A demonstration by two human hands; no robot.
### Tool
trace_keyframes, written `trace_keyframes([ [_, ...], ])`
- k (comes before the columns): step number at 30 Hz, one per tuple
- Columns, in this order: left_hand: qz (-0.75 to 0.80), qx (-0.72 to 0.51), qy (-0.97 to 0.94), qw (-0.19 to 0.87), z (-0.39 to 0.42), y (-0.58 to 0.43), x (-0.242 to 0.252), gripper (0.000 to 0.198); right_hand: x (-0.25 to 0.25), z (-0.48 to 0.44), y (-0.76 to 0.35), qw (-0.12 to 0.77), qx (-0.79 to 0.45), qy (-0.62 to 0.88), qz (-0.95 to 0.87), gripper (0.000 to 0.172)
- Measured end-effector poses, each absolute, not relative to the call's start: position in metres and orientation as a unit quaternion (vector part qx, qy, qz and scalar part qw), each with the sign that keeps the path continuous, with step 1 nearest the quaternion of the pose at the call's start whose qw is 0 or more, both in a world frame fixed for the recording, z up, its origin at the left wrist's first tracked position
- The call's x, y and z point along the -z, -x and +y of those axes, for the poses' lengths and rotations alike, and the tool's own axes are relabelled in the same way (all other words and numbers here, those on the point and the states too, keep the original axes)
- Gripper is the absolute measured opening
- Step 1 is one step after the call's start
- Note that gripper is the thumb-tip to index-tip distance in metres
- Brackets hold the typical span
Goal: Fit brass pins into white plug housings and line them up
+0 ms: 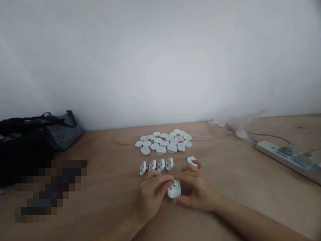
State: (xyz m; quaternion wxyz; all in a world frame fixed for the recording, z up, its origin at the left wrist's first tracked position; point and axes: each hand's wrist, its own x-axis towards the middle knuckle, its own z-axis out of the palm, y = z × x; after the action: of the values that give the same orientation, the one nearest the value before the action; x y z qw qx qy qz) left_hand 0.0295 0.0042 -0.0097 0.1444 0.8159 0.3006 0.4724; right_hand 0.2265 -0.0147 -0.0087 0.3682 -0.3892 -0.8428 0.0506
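Observation:
Both my hands meet over the wooden table (225, 180) around one white plug body (175, 189). My left hand (150, 194) pinches it from the left with thumb and fingers closed. My right hand (195, 187) cups it from the right and also has a small white plug cover (192, 161) at its fingertips. Just beyond my hands stands a row of several white plug bodies (155, 165) on edge. Further back lies a cluster of several flat white plug covers (164, 142).
A white power strip (286, 155) with cables lies at the right, with crumpled clear plastic (238, 129) behind it. A black and grey striped bag (37, 137) sits at the far left against the white wall. A blurred-out patch (50, 190) covers the left front.

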Motion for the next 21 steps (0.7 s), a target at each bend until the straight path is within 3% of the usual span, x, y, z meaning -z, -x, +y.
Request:
trace_keyframes([
  [6, 0.306, -0.463, -0.819, 0.144, 0.005, -0.028, 0.010, 0.013, 0.009, -0.015, -0.227, 0.367, -0.059, 0.393, -0.841, 0.048],
  [15, 0.280, -0.459, -0.831, 0.144, 0.007, -0.032, 0.006, 0.009, 0.023, -0.014, -0.227, 0.405, -0.022, 0.407, -0.818, 0.076],
  [21, 0.302, -0.447, -0.832, 0.126, 0.011, -0.026, 0.008, 0.009, 0.023, -0.012, -0.229, 0.401, -0.006, 0.388, -0.830, 0.080],
])
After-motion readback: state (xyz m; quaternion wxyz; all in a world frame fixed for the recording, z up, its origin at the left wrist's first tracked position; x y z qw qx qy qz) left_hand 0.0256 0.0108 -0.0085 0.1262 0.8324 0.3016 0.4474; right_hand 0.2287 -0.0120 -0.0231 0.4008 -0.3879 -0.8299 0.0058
